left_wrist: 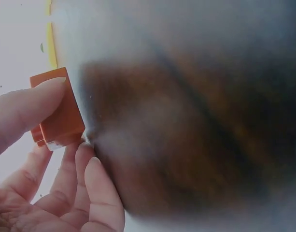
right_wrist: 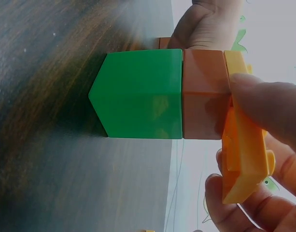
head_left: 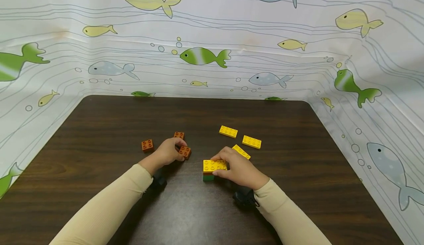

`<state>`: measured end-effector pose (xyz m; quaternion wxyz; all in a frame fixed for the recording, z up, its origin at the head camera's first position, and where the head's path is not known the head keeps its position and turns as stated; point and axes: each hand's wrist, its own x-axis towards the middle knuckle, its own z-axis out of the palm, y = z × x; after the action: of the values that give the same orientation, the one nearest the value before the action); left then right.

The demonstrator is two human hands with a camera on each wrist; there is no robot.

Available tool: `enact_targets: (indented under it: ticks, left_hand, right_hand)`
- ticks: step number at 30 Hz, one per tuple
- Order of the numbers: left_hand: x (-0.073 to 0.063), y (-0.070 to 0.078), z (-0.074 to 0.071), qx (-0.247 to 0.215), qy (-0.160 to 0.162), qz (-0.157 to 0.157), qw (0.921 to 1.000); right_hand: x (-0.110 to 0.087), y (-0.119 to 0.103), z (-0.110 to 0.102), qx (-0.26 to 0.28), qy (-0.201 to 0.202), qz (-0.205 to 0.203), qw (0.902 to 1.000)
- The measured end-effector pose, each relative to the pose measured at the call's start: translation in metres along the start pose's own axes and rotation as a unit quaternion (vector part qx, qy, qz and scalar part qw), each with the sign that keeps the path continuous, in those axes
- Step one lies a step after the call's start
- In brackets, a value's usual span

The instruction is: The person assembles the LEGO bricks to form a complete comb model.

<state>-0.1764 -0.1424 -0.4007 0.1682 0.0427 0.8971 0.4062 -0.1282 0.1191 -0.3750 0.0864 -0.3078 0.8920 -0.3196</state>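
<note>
My left hand pinches a small brown toy brick by its sides. In the left wrist view the thumb lies across that brown brick. To the right stands a short stack: a green block at the bottom, a brown brick on it, and a thin yellow brick on top. The yellow brick sticks out past one side of the stack. My right hand grips this yellow brick between thumb and fingers, partly covering it in the head view.
One loose brown brick lies left of my left hand, another brown brick just beyond its fingers. Past my right hand lie three yellow bricks. A fish-patterned curtain borders the dark wooden table.
</note>
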Motion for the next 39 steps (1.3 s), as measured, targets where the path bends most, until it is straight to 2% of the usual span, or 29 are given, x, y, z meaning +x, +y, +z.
enact_targets:
  ticks: [5,13,19,22,28,34,39]
  left_hand:
    - [-0.002,0.000,-0.001,-0.012,0.006,-0.004,0.9999]
    - [-0.006,0.001,0.000,-0.042,0.009,0.010,0.9990]
    - [-0.013,0.006,0.000,-0.070,0.034,0.046,0.9959]
    - [-0.016,0.008,0.001,-0.067,0.048,0.067,0.9944]
    - [-0.025,0.016,0.004,-0.048,0.078,0.087,0.9920]
    - [-0.031,0.022,0.006,-0.049,0.087,0.103,0.9897]
    - [-0.038,0.028,0.010,-0.066,0.081,0.119,0.9873]
  right_hand:
    - [0.000,0.000,0.000,-0.002,-0.001,0.001,1.0000]
    - [0.001,0.001,0.000,0.003,-0.004,0.006,1.0000]
    - [0.001,0.000,0.000,0.004,-0.005,0.009,0.9999]
    - [0.000,0.000,-0.001,0.003,-0.005,0.009,0.9999]
    - [0.001,0.000,-0.001,0.002,-0.009,0.011,0.9999]
    - [0.002,-0.001,-0.003,0.001,-0.017,0.017,0.9997]
    - [0.003,0.000,-0.003,0.009,-0.022,0.015,0.9996]
